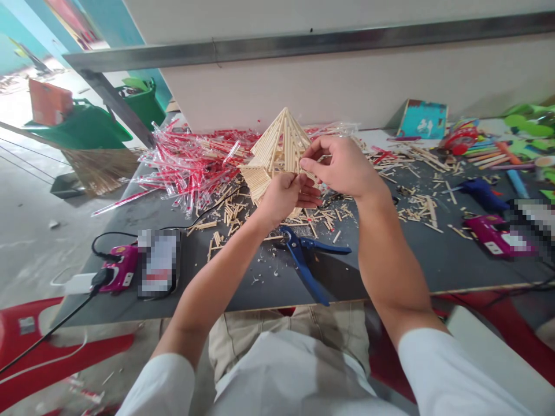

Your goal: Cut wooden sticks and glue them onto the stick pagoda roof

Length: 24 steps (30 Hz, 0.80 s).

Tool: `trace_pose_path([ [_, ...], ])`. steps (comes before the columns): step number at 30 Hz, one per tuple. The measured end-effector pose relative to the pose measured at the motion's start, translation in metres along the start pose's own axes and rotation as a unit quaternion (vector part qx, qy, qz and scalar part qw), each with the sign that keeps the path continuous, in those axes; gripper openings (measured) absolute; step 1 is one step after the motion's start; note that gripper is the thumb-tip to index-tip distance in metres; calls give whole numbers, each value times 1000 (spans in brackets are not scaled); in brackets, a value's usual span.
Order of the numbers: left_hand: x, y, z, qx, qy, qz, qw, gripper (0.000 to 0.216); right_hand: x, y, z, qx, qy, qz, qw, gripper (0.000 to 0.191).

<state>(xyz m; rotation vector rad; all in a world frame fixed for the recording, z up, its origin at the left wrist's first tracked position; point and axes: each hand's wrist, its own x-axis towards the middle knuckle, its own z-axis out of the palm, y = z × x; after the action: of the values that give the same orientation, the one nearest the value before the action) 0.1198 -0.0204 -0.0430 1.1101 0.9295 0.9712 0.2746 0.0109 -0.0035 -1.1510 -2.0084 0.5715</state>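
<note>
At twelve o'clock from the view's centre, the left hand point(286, 196) is clamped on the six o'clock edge of a stick model point(267, 144); the right hand's point(340, 164) fingertips meet its four o'clock side, though whether they pinch I cannot tell. On the worktop point(260, 289), a blue cutter point(303, 266) lies at six o'clock from the model, red-and-clear wrappers point(186, 164) at nine.
</note>
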Motion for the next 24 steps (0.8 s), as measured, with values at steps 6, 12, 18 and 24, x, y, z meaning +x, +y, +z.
trace_pose_path([
  [6, 0, 1, -3, -21, 16, -6, 1000, 26, 1, 1, 1, -42, 8, 20, 999, 16],
  [12, 2, 1, -4, -26, 34, 8, 999, 20, 1, -1, 2, -54, 16, 18, 998, 16],
  [18, 2, 1, -5, -27, 31, 18, 999, 27, 1, 0, 5, -50, 29, 13, 998, 19],
  [24, 4, 0, -7, -32, 17, 16, 999, 20, 5, -2, 11, -43, 38, 14, 998, 22],
])
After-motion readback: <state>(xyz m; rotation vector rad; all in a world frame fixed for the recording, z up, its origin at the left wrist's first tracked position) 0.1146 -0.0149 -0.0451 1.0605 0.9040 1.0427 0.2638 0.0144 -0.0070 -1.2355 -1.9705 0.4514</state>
